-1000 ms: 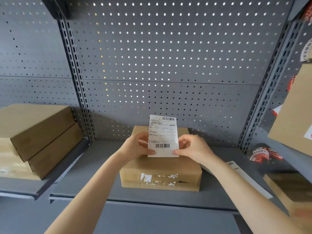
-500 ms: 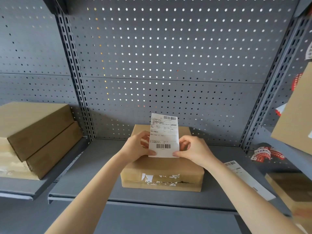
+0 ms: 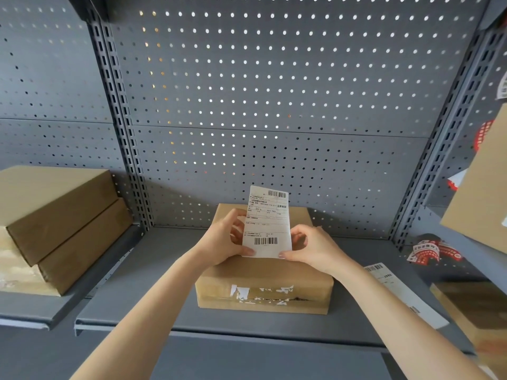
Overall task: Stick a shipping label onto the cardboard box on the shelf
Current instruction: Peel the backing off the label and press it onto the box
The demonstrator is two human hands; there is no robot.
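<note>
A flat cardboard box (image 3: 264, 281) lies on the grey shelf (image 3: 153, 303), with torn white tape scraps on its front face. A white shipping label (image 3: 267, 220) with two barcodes stands upright above the box's top. My left hand (image 3: 225, 238) pinches the label's lower left corner and my right hand (image 3: 312, 249) pinches its lower right corner. The label's bottom edge sits close to the box's top; whether it touches is unclear.
Two stacked cardboard boxes (image 3: 55, 223) rest on the left shelf. A strip of spare labels (image 3: 403, 292) lies on the shelf to the right, near red-and-white tape scraps (image 3: 430, 250). More cardboard boxes (image 3: 477, 187) crowd the right edge. A perforated back panel (image 3: 260, 91) closes the bay.
Both hands keep hold of the label in nearly the same spot above the box. The view has shifted slightly; no clear movement of the label.
</note>
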